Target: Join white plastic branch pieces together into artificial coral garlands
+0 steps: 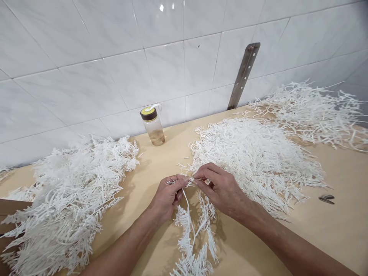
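Note:
A white artificial branch [189, 241] with feathery sprigs hangs down toward me between my hands. My left hand [169, 195] is closed, thumb against finger, on its thin stem near the top. My right hand [218, 188] pinches at the same spot, thumb and forefinger together on a small white sprig [191, 181]. The fingertips of both hands almost meet there. Just beyond my right hand spreads a wide pile of loose white sprigs [244, 153]. To the left of my left hand lies a heap of bushy white branches [77, 191].
A clear bottle [155, 132] with brownish liquid and a dark lid stands by the tiled wall [120, 84]. A perforated metal bracket [244, 74] leans there too. Bare white stems [322, 115] lie at the far right. Two small dark pieces [327, 199] rest on the table [339, 230].

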Tool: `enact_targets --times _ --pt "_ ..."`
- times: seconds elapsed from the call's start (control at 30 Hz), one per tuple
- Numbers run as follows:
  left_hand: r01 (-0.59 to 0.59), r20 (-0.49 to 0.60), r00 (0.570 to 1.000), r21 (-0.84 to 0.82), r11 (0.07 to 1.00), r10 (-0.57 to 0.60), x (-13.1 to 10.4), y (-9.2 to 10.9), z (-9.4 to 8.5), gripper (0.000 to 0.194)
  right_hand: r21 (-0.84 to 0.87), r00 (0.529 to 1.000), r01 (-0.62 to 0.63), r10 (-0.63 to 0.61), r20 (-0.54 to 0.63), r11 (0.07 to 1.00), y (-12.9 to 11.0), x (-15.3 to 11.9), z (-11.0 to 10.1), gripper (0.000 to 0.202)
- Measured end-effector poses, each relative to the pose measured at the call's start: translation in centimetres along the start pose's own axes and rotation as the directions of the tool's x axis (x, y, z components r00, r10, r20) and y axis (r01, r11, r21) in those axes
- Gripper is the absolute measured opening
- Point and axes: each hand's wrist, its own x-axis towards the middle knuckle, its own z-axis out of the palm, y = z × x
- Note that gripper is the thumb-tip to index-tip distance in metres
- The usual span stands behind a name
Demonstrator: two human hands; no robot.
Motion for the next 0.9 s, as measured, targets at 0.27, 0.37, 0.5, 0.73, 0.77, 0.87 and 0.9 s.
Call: enact_targets --times 0.27,0.37,0.5,0.73,0.77,0.87,0.9 --pt "0.008 0.037 0.999 -0.035 0.999 -0.007 -0.1 0.1 0.0 0.041 0.048 0.979 -0.115 0.105 0.173 0.992 -0.7 0.1 -0.7 0.013" --pt "-0.001 0.05 0.999 -0.007 1.0 0.002 -0.3 0.3 0.0 0.043 0.052 0.977 -0.124 0.112 0.182 0.991 -0.7 0.1 -0.7 0.013" --pt "-0.03 0.014 0.999 0.04 0.999 0.03 -0.6 0.6 0.1 0.047 0.054 0.973 -0.114 0.1 0.208 0.992 -0.8 -0.1 -0.6 0.014" --pt "-0.106 -0.03 0.993 0.143 0.984 0.111 -0.4 0.6 0.0 0.042 0.061 0.946 -0.191 0.167 0.277 0.98 -1.0 -0.1 -0.3 0.021" --pt "-0.132 -0.038 0.989 0.165 0.977 0.14 -0.3 0.3 -0.1 0.041 0.055 0.943 -0.203 0.18 0.282 0.978 -0.9 0.0 -0.2 0.022" --pt "-0.205 -0.058 0.973 0.233 0.951 0.224 0.3 -0.5 -0.3 0.038 0.005 0.939 -0.219 0.209 0.275 0.976 -0.7 0.0 -0.1 0.026" --pt "-0.218 -0.056 0.969 0.246 0.944 0.239 0.5 -0.8 -0.4 0.037 -0.017 0.937 -0.227 0.223 0.27 0.974 -0.5 -0.1 -0.1 0.026"
